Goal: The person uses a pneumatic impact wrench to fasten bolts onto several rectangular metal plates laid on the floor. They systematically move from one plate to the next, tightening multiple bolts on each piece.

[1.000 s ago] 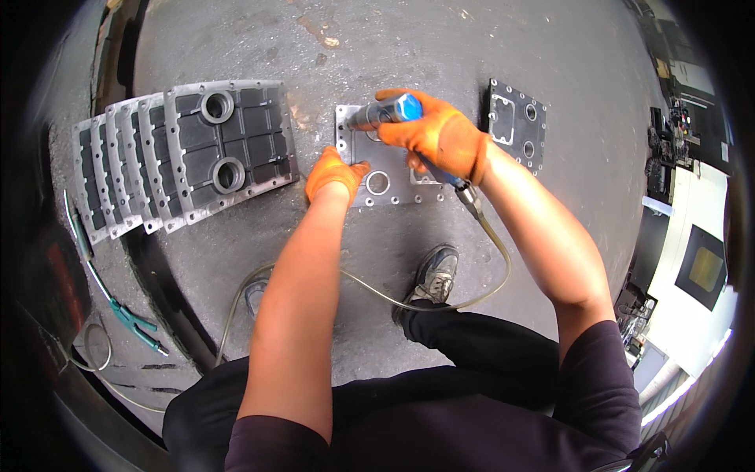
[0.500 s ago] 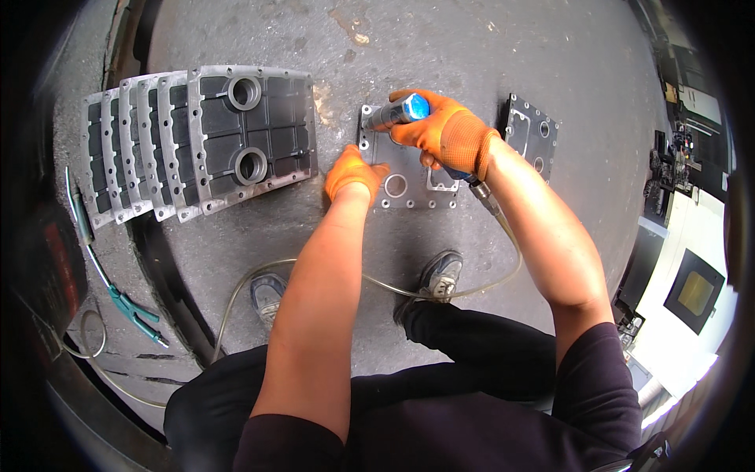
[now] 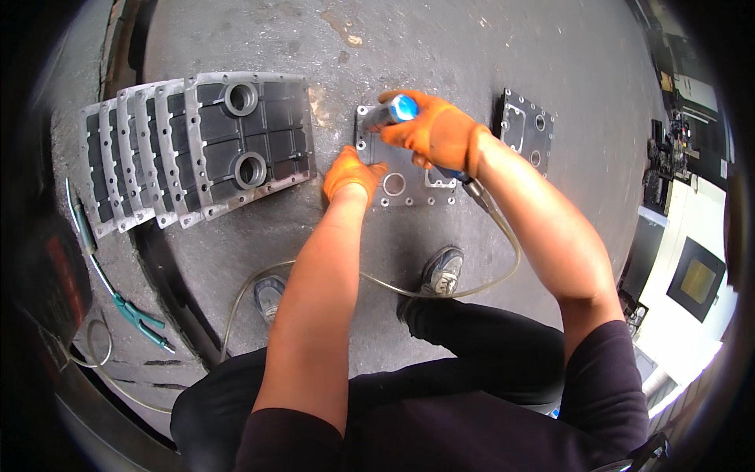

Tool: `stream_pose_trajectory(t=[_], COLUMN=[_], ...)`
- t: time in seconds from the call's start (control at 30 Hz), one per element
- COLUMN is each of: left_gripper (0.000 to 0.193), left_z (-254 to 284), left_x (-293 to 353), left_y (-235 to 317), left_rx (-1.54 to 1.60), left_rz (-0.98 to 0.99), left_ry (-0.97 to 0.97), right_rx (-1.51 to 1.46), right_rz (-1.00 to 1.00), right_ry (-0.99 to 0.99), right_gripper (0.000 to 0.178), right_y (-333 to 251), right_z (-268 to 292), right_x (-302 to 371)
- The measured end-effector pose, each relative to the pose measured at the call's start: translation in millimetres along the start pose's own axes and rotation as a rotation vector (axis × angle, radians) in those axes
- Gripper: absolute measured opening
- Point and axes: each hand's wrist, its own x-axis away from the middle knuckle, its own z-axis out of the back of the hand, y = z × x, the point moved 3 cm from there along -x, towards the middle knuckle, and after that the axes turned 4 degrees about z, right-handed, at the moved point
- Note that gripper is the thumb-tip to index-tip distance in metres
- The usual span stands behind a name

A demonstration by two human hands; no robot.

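Orange gloves cover both of my hands. My right hand (image 3: 444, 135) is wrapped round a pistol-shaped air tool (image 3: 403, 108) with a bright blue rear end and a hose fitting at its grip. The tool's front lies over the upper left part of a flat metal cover plate (image 3: 409, 197), which has bolt holes along its edges and a round opening; the tool's tip is blurred. At the plate's left edge, my left hand (image 3: 349, 175) grips it with bent fingers, the thumb on top. My right hand hides the plate's upper right part.
Several ribbed metal covers (image 3: 212, 149) lean overlapped on the left. A similar plate (image 3: 527, 130) lies to the right. The clear air hose (image 3: 377, 282) loops past my shoes (image 3: 443, 271). A green air blow gun (image 3: 134, 311) lies at the left, machinery (image 3: 692, 236) at the far right.
My right hand and the air tool have shifted slightly left over the plate. My left hand stays at the plate's edge. The whole view has moved a little.
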Motion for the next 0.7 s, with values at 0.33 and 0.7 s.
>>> stream_pose_trajectory(t=[0.33, 0.7], left_gripper=[0.070, 0.072], left_z=[2, -17], left_x=[3, -16], left_y=[2, -13], left_rx=[0.000, 0.016], left_rz=[0.016, -0.056], left_ry=[-0.008, 0.011], right_rx=[-0.193, 0.016], right_rz=[-0.062, -0.035], right_ry=[-0.002, 0.000], right_gripper=[0.053, 0.072], right_y=[8, 1], right_z=[-2, -19], right_x=[18, 4])
